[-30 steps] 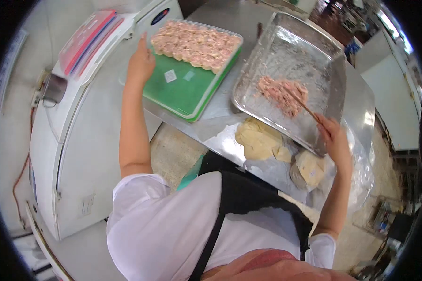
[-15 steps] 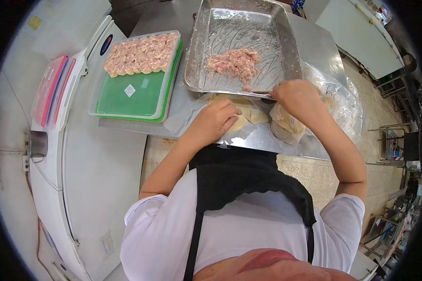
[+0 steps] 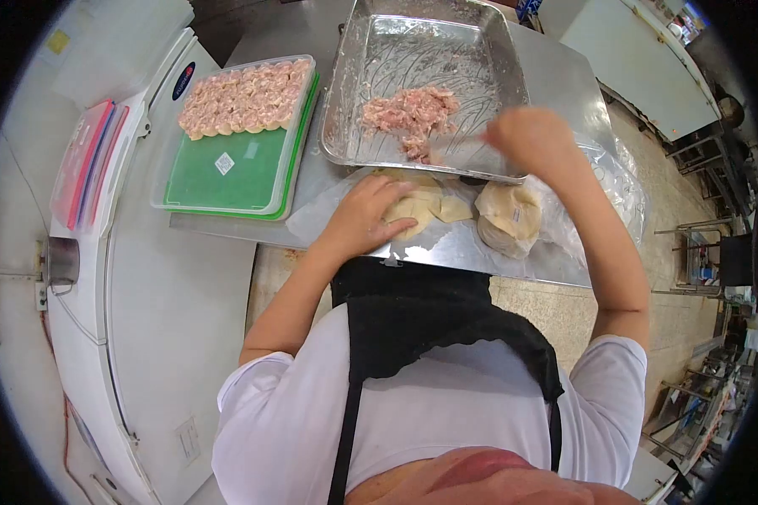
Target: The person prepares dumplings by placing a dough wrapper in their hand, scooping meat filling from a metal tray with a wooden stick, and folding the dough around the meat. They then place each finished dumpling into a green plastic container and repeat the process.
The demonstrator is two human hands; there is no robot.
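Minced meat (image 3: pixel 413 114) lies in a deep metal tray (image 3: pixel 335 139). Over the tray's near right corner, my right hand (image 3: pixel 532 141) is closed on a thin utensil, blurred by motion, whose tip touches the meat's lower edge. My left hand (image 3: pixel 364 215) rests with fingers spread on flat, pale dough wrappers (image 3: pixel 419 210) in front of the tray. To their right stands a stack of wrappers (image 3: pixel 509 217) in clear plastic. Rows of meat-filled dumplings (image 3: pixel 246 97) fill the far part of a green-bottomed container (image 3: pixel 219 189) at the left.
A clear plastic bag (image 3: pixel 602 198) lies on the right of the metal table (image 3: pixel 312 181). Beside the table at the left is a white fridge (image 3: pixel 181 286), with coloured lids (image 3: pixel 84 164) and a metal pot (image 3: pixel 62 261) near it. Racks stand along the right.
My right hand has lifted from the tray's near rim and swung the utensil into the meat, whose near part has shifted left. My left hand's fingers have spread on the wrappers.
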